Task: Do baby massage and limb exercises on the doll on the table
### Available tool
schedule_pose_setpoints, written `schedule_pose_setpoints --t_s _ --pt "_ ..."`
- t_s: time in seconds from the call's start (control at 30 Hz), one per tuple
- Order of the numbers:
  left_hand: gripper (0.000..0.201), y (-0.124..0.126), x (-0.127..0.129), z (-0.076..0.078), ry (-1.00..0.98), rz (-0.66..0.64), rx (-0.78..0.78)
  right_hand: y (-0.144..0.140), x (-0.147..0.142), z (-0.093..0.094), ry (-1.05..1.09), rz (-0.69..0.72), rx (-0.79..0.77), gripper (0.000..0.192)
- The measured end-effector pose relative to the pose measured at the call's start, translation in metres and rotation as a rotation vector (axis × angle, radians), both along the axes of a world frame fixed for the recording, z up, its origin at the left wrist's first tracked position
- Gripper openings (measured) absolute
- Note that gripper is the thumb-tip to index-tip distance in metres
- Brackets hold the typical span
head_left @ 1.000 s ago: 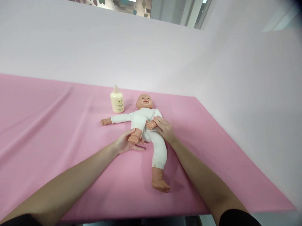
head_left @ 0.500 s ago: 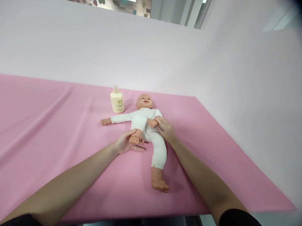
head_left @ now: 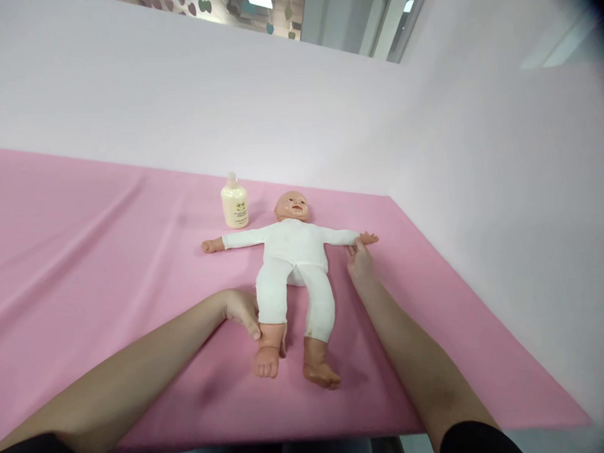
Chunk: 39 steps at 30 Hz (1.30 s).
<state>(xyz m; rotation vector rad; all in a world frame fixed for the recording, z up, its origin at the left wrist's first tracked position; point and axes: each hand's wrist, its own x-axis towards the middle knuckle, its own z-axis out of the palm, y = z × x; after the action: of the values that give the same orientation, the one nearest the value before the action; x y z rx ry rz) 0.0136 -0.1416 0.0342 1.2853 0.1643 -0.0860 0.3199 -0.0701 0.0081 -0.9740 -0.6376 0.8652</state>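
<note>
1. Lying flat on its back toward the far right corner of the worktop (head_left: pixel 83 263), the doll (head_left: pixel 293 253) has its head pointing at the far edge and its feet at the near edge.
2. Both of the doll's arms are spread straight out to the sides and both legs are laid out long toward the near edge, so by my reading the laying-out of the limbs is all but done.
3. The white suit covers the doll from wrists to shins; the lower legs and feet are bare, and nothing shows that the suit is opened or pulled off anywhere.
4. The left hand (head_left: pixel 243 311) curls around the doll's lower leg, the one nearer the left edge, thumb on the bare calf just above the foot; it is a loose hold on that leg.
5. The right hand (head_left: pixel 359 261) lies with fingers fairly straight and close together, its tips touching the doll's outstretched wrist toward the right edge; it grips nothing.
6. A cream-coloured bottle (head_left: pixel 234 203) stands upright just beside the doll's head, nearer the far edge, cap on as far as I can tell and untouched, so any use of it looks left to do.
7. The pink cloth over the worktop lies smooth apart from soft creases toward the left edge.
</note>
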Motion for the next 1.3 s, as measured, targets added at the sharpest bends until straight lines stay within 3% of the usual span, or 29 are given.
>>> schedule_pose_setpoints --t_s 0.07,0.2,0.4,0.7,0.93,1.3 --pt "0.041 0.000 0.001 0.003 0.001 0.087 0.015 0.004 0.004 -0.006 0.072 -0.002 -0.038 0.051" --pt "0.040 0.002 0.003 0.008 0.004 0.088 -0.024 0.008 0.006 -0.009 0.057 -0.003 -0.016 0.050" --pt "0.054 0.003 0.004 0.008 -0.058 0.305 -0.017 0.007 0.005 -0.008 0.066 0.003 -0.025 0.051" --pt "0.059 0.005 0.005 0.007 -0.130 0.230 0.141 0.007 0.005 -0.006 0.096 0.004 -0.021 0.053" --pt "0.045 -0.003 0.006 0.019 0.043 -0.050 0.107 0.009 0.005 -0.008 0.099 0.001 -0.005 0.054" --pt "0.048 -0.004 0.004 0.016 0.047 0.106 0.081 0.007 0.004 -0.007 0.076 0.012 0.003 0.057"
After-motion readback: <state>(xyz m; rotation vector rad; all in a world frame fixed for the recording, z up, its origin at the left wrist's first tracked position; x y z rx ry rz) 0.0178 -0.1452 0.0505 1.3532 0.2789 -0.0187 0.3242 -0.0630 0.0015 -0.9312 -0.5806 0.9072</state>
